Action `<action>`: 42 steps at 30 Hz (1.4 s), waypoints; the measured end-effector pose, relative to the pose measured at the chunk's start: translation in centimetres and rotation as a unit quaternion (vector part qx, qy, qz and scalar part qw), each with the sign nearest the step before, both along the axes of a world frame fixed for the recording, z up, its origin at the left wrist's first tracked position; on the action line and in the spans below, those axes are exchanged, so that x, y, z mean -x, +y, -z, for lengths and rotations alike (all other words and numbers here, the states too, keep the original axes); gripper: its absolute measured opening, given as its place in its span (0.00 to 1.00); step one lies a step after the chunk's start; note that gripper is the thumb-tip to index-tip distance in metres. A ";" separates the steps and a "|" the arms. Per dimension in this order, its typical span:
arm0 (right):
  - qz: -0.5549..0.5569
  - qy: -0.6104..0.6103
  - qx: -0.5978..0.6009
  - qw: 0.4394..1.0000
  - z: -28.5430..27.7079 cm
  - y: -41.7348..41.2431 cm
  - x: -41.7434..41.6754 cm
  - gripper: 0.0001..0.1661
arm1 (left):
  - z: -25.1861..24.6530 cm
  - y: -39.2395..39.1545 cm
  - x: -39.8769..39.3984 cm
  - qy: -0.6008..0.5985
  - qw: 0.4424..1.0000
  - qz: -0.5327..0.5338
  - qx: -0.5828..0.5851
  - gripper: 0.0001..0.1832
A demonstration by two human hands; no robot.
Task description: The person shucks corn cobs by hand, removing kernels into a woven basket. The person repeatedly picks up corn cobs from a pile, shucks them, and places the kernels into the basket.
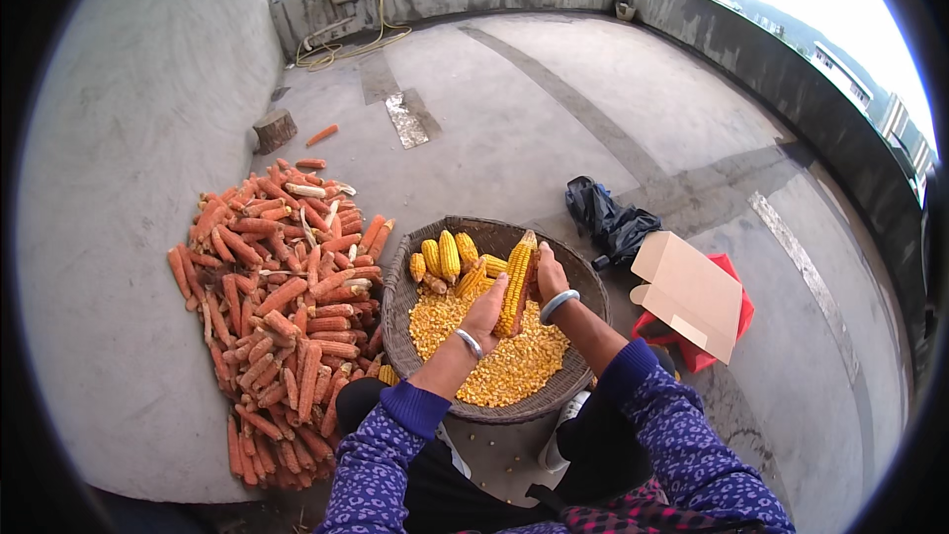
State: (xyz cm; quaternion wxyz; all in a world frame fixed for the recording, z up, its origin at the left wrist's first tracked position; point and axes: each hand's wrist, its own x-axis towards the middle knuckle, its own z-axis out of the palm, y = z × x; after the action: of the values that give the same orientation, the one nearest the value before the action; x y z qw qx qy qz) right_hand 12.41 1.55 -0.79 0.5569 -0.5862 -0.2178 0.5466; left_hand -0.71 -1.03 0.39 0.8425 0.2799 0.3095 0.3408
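Observation:
My left hand (485, 311) grips a yellow ear of corn (517, 285) from its left and lower side, with the tip pointing up and away. Against its right side my right hand (550, 274) is closed, the fingers partly hidden. A reddish strip of bare cob shows between the ear and that hand; whether it belongs to this ear or to a second cob, I cannot tell. Below both hands is a round woven basket (493, 415), holding loose corn kernels (511, 374). Several unshelled ears (449, 256) lie at its far left side.
A large heap of bare reddish cobs (282, 297) lies left of the basket, beside the wall. Farther off stand a wood stump (275, 131) and a hose (334, 53). To the right lie a black plastic bag (612, 215) and a cardboard box (689, 293) on a red bag (747, 309).

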 end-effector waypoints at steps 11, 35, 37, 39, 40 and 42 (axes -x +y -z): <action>0.004 0.154 0.012 0.988 -0.5 0.1 -0.1 0.23 | -0.4 -0.6 -0.5 0.002 1.000 0.008 0.006 0.17; -0.296 -0.068 0.025 0.952 -3.6 -1.0 -1.1 0.22 | 0.5 3.5 2.0 0.122 0.971 -0.165 -0.126 0.16; -0.263 0.020 0.025 0.964 -4.8 -2.3 1.2 0.23 | 0.2 3.1 1.7 0.218 0.934 -0.179 -0.220 0.16; -0.264 0.065 0.001 0.962 -4.4 -2.6 1.7 0.23 | -0.2 2.5 1.4 0.278 0.903 -0.133 -0.299 0.20; -0.258 0.065 0.002 0.964 -4.2 -2.7 1.8 0.22 | 0.4 2.6 1.2 0.284 0.888 -0.130 -0.338 0.20; -0.263 0.108 0.022 0.959 -3.7 -2.4 0.5 0.21 | -0.4 2.1 0.8 0.241 0.916 -0.087 -0.308 0.18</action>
State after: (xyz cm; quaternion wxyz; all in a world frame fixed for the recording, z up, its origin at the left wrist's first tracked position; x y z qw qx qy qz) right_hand 11.89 -0.82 2.86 0.4011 -0.4579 -0.2910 0.7381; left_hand -1.52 1.03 0.84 0.5814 0.5714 0.4061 0.4130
